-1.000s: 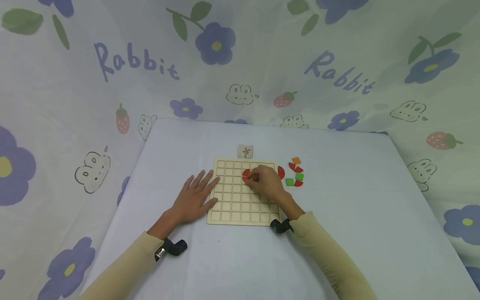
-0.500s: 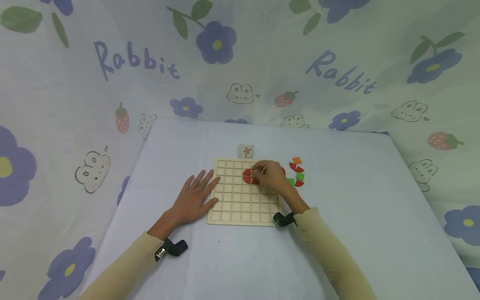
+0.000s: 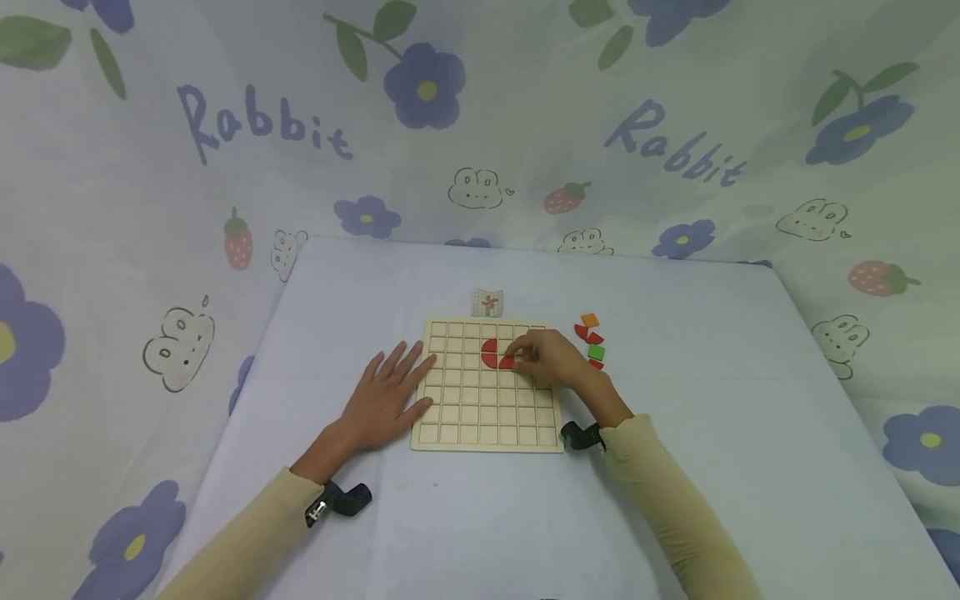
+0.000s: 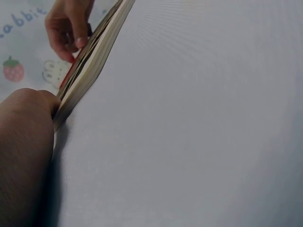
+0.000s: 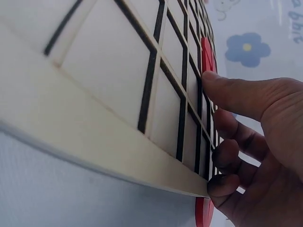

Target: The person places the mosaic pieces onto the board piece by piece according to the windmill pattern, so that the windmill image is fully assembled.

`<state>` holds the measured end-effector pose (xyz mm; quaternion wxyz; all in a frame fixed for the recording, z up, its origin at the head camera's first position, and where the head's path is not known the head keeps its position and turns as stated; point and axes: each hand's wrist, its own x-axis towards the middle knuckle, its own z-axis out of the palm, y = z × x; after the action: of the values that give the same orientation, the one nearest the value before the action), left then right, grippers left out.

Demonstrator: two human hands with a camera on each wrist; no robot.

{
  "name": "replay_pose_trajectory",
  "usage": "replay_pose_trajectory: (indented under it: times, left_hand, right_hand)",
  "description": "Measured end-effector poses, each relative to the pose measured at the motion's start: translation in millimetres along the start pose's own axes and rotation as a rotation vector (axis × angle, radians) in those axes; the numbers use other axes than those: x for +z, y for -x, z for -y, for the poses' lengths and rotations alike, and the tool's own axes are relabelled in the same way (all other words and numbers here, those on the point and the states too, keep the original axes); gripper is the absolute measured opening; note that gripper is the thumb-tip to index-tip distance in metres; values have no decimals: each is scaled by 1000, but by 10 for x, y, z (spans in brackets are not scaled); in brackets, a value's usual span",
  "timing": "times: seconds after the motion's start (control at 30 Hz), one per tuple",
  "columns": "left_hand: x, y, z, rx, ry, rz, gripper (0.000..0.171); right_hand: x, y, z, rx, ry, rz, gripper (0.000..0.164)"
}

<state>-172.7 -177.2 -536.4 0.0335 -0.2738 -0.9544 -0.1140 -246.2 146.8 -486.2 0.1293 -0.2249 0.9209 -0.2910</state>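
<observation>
A pale wooden grid board [image 3: 457, 396] lies on the white-covered table. My left hand [image 3: 384, 404] rests flat along its left side, fingers spread, fingertips on the edge. Above the board's upper middle, my right hand [image 3: 551, 357] has thumb and fingertips at a red quarter-circle piece [image 3: 506, 362] in the grid. In the right wrist view the thumb touches a red piece [image 5: 207, 54], and the other fingers are curled. Two more red quarter pieces sit just left, one an upper piece [image 3: 489, 345] and one a lower piece [image 3: 490, 361]. The fingers partly cover the cells beside them.
Right of the board lie an orange square [image 3: 590, 320], a green square [image 3: 596, 352] and several red pieces [image 3: 581, 332]. Another red piece [image 5: 203, 213] shows beside the board's edge. A small pattern card [image 3: 487, 302] lies behind the board. Printed fabric [image 3: 480, 125] hangs around the table.
My right hand first lifted slightly off the red pieces, then shifted right and down to the lower right one. It now hides some loose pieces beside the board. The left hand stays put.
</observation>
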Motion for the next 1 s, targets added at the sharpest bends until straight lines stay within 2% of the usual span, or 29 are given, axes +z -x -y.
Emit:
replay_pose_trajectory:
  times: [0.3, 0.6, 0.87, 1.0]
  left_hand:
    - [-22, 14, -19, -7, 1, 3, 68]
    - [-29, 8, -23, -5, 14, 0, 67]
    - [-2, 0, -1, 10, 19, -12, 68]
    - [6, -4, 2, 3, 16, -13, 68]
  right_hand:
    - [-21, -40, 0, -71, 36, 68, 21]
    - [-27, -69, -10, -73, -23, 39, 16]
    - [-58, -60, 9, -76, 27, 71, 18]
    - [-43, -49, 54, -74, 127, 56, 19]
